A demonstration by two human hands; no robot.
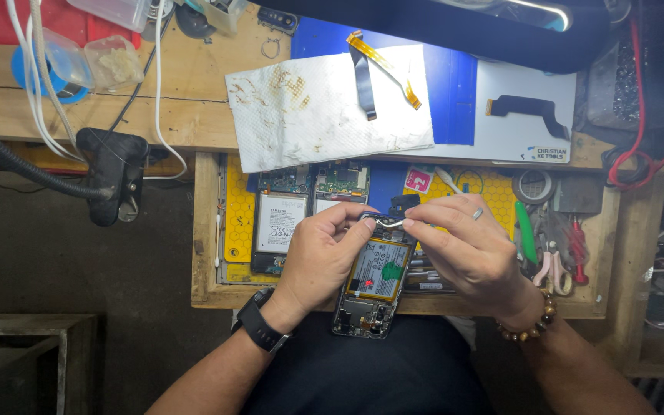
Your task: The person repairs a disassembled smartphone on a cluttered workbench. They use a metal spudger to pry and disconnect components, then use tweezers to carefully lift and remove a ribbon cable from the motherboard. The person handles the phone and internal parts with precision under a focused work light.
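- Two hands meet over an opened phone [370,288] at the near edge of the table [178,115], its back off and battery showing.
- Left hand [320,257] wraps the phone's left side from below, thumb and forefinger pinched on one end of a small curved metal strip [384,223].
- Right hand [466,250] comes in from the right, fingertips narrow, nipping the strip's other end.
- Strip lies roughly crosswise, right at the phone's far end. The phone's long axis runs away from the person, tilted a bit right.
- Both hands are on it, so neither is really nearer.
- Second opened phone [278,230] sits just left, stained paper towel [324,107] further back, pliers [551,265] off right.
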